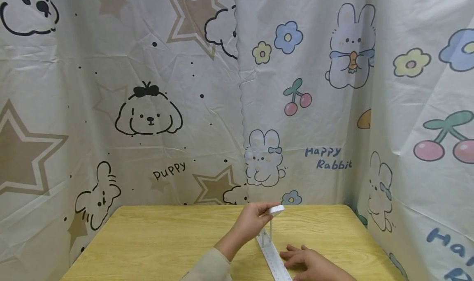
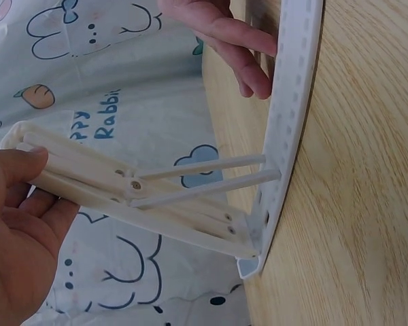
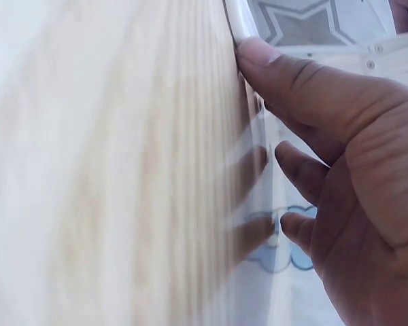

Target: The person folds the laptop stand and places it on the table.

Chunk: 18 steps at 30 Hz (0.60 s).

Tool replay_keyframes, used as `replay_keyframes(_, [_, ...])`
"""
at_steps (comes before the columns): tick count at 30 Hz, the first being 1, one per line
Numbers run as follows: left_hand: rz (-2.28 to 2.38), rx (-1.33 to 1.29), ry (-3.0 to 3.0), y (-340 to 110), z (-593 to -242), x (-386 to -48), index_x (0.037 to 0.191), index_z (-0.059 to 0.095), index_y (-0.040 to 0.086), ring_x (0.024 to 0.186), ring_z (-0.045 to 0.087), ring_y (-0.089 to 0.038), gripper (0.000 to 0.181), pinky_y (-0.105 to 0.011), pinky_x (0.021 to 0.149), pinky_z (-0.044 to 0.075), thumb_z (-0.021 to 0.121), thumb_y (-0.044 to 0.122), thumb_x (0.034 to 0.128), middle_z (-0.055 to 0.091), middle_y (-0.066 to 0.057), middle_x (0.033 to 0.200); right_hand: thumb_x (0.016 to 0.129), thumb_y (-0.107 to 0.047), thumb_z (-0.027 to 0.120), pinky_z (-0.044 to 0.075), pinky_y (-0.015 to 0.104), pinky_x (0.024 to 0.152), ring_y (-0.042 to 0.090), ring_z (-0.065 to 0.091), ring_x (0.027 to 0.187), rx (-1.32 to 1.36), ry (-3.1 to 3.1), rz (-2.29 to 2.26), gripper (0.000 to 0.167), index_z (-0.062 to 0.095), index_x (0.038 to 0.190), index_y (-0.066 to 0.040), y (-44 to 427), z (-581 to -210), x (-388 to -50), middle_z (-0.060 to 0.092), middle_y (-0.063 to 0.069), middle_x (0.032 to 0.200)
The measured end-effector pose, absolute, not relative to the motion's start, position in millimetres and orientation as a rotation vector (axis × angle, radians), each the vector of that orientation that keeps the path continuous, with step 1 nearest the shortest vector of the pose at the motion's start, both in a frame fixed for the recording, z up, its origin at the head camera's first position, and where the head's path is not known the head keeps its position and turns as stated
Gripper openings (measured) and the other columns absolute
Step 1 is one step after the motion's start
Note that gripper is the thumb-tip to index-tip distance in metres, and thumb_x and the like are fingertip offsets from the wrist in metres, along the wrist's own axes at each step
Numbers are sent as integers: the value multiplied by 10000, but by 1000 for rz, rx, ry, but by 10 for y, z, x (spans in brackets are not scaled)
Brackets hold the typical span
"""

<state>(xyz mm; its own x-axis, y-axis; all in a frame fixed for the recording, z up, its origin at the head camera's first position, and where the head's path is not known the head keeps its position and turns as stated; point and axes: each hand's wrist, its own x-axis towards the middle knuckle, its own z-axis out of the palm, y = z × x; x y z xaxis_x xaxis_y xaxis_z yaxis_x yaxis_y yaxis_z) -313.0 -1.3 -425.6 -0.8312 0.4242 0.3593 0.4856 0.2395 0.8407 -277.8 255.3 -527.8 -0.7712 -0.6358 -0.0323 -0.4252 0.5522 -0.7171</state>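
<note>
A white plastic folding stand (image 1: 274, 258), which looks like a laptop stand, has its long slotted base flat on the table. Its hinged upper arm (image 2: 183, 217) is raised at an angle, and two thin struts (image 2: 214, 187) join it to the base. My left hand (image 1: 248, 223) pinches the raised arm's free end between thumb and fingers. Low beside the base, on its right, is my right hand (image 1: 311, 264), fingers loosely extended. In the right wrist view its thumb (image 3: 262, 53) touches the white edge of the base (image 3: 240, 20).
The yellow wood-grain table (image 1: 159, 240) spreads to both sides of the stand. Behind and beside it hang printed curtains (image 1: 207, 108) with puppies, rabbits, stars and cherries.
</note>
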Motion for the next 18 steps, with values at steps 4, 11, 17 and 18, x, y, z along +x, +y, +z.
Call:
replay_keyframes(4, [-1700,-885,-2424,-37,-4267,-3140,1220,758,197,1124,682,-126,350,-255,905,583,670,-13,954,741,21,1219,871,-364,788,88,823,1087,429,354,1476,-897,2508,-1044,385,745,1236,-249,2471,-5269,-2757,569,12,1497])
replay_keyframes(11, [-1740,-908,-2409,-79,-4282,-3168,1212,759,197,1150,679,-151,339,-287,936,579,667,-9,959,739,16,1222,842,-373,811,77,811,1104,424,351,1480,-852,2530,-1044,400,746,1226,-279,2408,-5280,-2744,574,-23,1490])
replay_keyframes(17, [-1757,-915,-2414,-111,-4293,-3189,1206,759,197,1165,677,-167,325,-305,949,577,664,0,966,739,14,1222,856,-349,811,13,829,1089,449,328,1484,-821,2468,-1127,423,734,1262,-260,2368,-5326,-2742,572,-32,1491])
replay_keyframes(18, [-1762,-915,-2413,-115,-4299,-3194,1204,760,196,1168,675,-166,322,-304,949,577,663,0,967,738,14,1222,860,-352,809,3,833,1082,454,325,1483,-820,2462,-1135,423,734,1264,-257,2363,-5331,-2739,572,-29,1491])
